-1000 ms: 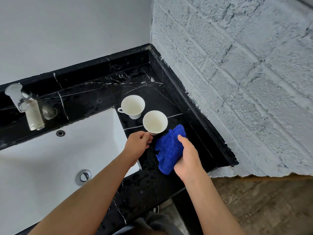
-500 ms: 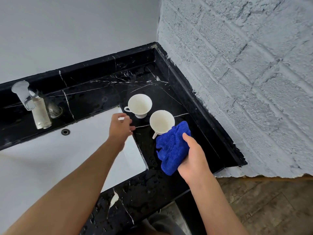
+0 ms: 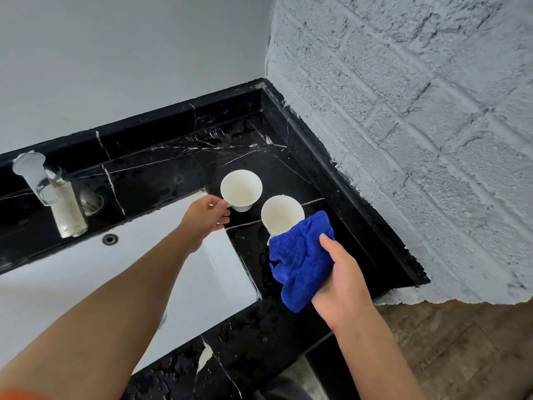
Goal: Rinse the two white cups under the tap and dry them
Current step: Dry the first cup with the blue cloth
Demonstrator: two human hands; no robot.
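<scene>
Two white cups stand upright on the black marble counter (image 3: 302, 174) right of the sink. My left hand (image 3: 206, 216) is at the far cup (image 3: 240, 189), fingers closed on its handle. The near cup (image 3: 282, 213) stands free, its lower edge hidden by a blue cloth (image 3: 301, 259). My right hand (image 3: 341, 284) grips that cloth, which hangs just above the wet counter in front of the near cup. The chrome tap (image 3: 47, 192) stands at the far left, behind the white sink (image 3: 86, 278). No water runs from it.
A painted brick wall (image 3: 418, 140) closes the counter on the right and a smooth grey wall the back. The counter's front edge is wet with droplets. An overflow hole (image 3: 110, 239) sits in the sink's rear wall. Brown floor shows at lower right.
My left hand let go of the near cup's handle, moved left and back, and now holds the far cup's handle. My right hand kept the blue cloth beside the near cup.
</scene>
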